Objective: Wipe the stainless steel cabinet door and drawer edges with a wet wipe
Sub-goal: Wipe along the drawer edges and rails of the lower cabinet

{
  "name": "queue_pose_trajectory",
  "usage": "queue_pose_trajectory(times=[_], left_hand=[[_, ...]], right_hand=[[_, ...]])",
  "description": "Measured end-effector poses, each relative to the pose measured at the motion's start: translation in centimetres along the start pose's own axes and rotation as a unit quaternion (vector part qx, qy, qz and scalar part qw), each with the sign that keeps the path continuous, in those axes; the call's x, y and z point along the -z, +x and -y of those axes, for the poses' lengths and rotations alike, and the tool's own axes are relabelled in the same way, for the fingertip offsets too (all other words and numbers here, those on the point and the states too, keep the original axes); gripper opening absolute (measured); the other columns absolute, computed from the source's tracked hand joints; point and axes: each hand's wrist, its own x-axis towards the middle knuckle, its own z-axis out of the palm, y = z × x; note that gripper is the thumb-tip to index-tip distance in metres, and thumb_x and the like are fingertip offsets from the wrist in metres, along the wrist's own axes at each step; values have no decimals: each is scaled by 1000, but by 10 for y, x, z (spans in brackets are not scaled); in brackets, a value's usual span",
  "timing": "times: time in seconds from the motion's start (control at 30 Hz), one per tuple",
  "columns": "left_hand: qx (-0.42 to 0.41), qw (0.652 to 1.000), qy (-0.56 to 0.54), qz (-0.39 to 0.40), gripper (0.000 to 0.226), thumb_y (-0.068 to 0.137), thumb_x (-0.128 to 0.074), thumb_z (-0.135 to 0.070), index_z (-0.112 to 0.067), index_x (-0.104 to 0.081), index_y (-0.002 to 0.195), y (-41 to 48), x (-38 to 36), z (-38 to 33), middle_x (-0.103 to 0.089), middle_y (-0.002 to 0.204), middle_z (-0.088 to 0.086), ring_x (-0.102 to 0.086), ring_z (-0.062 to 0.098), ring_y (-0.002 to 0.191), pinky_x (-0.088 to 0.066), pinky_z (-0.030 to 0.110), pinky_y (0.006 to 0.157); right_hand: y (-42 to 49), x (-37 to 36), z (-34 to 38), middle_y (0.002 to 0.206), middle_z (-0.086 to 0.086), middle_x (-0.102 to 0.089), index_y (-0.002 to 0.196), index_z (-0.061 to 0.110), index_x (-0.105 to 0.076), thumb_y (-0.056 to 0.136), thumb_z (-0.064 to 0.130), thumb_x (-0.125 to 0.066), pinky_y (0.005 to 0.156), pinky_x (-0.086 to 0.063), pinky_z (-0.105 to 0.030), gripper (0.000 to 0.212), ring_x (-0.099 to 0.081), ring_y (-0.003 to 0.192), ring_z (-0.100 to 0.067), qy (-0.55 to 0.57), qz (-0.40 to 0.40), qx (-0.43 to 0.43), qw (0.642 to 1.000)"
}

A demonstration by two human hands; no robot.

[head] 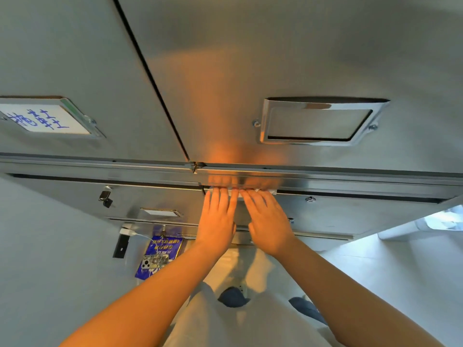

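left hand (217, 216) flat, fingers spread, pressing wipe (271, 191) to drawer edge (350, 194) | right hand (269, 219) same, beside left | both below cabinet door (275, 58)

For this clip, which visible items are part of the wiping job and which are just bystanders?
In use:
white wet wipe
stainless steel drawer top edge
left hand
right hand

Bystanders:
handwritten blue-ink label card in its holder
empty chrome label holder
blue printed packet
small key in the lock
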Motion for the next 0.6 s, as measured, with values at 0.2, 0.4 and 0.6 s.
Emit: queue_pose_trajectory(times=[0.2,0.4,0.6], left_hand=[[-47,999,-1,-3,88,87,-54,-34,-5,2,149,21,9,-79,-18,149,22,-16,42,137,-9,50,115],[-55,998,1,-7,84,96,-47,-31,-7,16,146,42,25,-189,-10,150,19,-9,42,138,4,49,114],[-70,997,28,-31,77,96,-48,-29,-6,2,149,59,41,-283,-25,148,21,-25,39,136,-10,48,115]], right_hand=[[-44,17,-71,124,-9,-60,132,7,-53,62,10,-74,104,-42,-42,74,-58,111,-30,-21,-7,-35,999],[-101,36,-165,119,-9,-63,125,6,-58,55,7,-77,101,-44,-42,73,-59,107,-29,-22,-34,-60,997],[-153,48,-253,122,-14,-58,130,1,-52,62,5,-51,107,-36,-44,68,-52,109,-35,-67,-46,-51,995]])
